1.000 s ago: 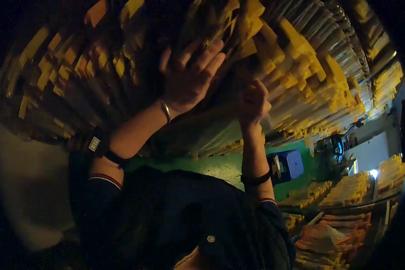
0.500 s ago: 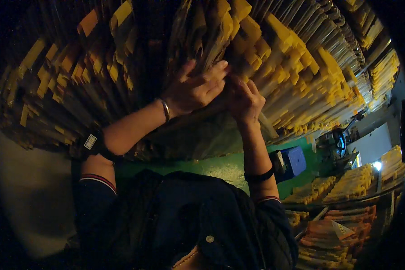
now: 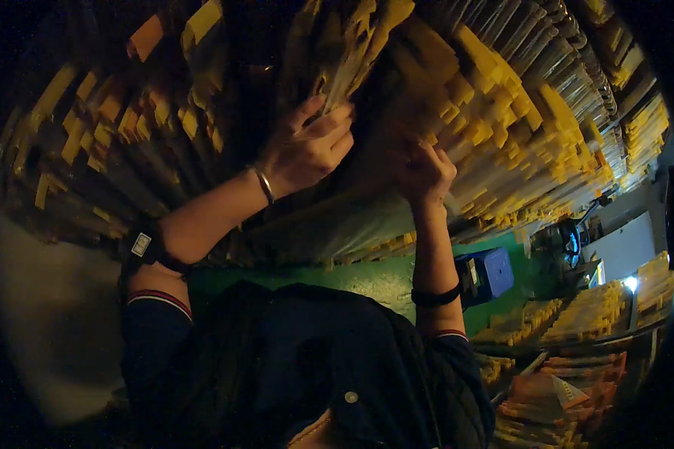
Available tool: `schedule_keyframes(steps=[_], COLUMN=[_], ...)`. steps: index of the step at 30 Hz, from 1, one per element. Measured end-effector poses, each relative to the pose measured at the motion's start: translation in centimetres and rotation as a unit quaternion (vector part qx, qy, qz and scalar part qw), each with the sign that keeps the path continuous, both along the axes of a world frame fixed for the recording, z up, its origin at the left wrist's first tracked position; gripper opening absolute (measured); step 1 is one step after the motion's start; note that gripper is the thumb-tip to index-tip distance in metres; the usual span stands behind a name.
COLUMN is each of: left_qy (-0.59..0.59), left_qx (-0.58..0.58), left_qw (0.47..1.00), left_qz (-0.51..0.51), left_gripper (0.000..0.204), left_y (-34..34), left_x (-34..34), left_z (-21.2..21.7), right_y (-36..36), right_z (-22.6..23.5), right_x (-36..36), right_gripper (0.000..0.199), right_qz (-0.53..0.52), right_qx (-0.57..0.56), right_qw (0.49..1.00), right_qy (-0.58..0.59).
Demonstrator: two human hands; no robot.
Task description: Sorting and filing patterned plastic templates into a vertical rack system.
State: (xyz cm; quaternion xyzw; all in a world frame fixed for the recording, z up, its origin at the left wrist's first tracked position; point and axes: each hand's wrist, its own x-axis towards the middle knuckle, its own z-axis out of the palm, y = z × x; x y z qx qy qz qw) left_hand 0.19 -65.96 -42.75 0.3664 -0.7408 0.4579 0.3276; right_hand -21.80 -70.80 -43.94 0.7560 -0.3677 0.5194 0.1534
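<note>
My left hand (image 3: 307, 150), with a metal bangle at its wrist, is closed around the edges of a bundle of hanging sheets (image 3: 344, 71) with yellow-brown edges. To its right, my right hand (image 3: 427, 173) has its fingers curled in against another packed row of yellow-edged hanging sheets (image 3: 494, 112). Its fingertips are dark and blurred, so whatever they pinch is hidden. A dark gap lies between the two hands, where the sheets stand parted.
More hanging sheets, some with orange edges (image 3: 146, 37), crowd the left. Metal hooks (image 3: 569, 37) line the upper right. A blue bin (image 3: 494, 271) stands on the green floor (image 3: 352, 277). Further racks (image 3: 584, 310) and a lamp (image 3: 631, 283) are at the right.
My hands have moved apart: the left slightly left with its bundle, the right to the right and lower. The gap between the sheets is wider, and my left fingers have closed.
</note>
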Motion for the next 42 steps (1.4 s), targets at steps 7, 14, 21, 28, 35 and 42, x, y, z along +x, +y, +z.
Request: schedule_keyframes(steps=[7,14,21,28,35,42], left_qy=[0.047,0.108,0.109,0.091,0.103,0.129], left_qx=[-0.004,-0.021,-0.038,-0.080,-0.022,-0.040], left_qw=[0.999,0.992,0.992,0.988,0.993,0.990], left_qz=[0.007,0.066,0.050,0.099,0.052,0.050], left_gripper=[0.011,0.020,0.006,0.029,0.017,0.014], left_y=[-0.2,-0.7,-1.1,-0.4,-0.7,-0.6], left_x=[-1.2,-2.9,-2.0,-2.3,-2.0,-2.6], left_z=[-0.3,-0.8,-1.6,-0.8,-1.3,-0.7], right_y=[-0.6,-1.0,-0.5,-0.2,-0.6,-1.1], right_z=[-0.3,-0.4,-0.3,-0.1,-0.7,-0.7], right_x=[-0.6,0.0,-0.1,0.2,-0.7,-0.5], right_gripper=[0.026,0.021,0.021,0.021,0.023,0.022], right_qz=[0.008,0.062,0.040,0.035,0.030,0.043], right_qx=[-0.067,-0.105,-0.078,-0.073,-0.062,-0.082], right_qw=[0.998,0.993,0.996,0.997,0.998,0.996], right_qy=[0.010,-0.011,-0.005,-0.019,-0.005,-0.020])
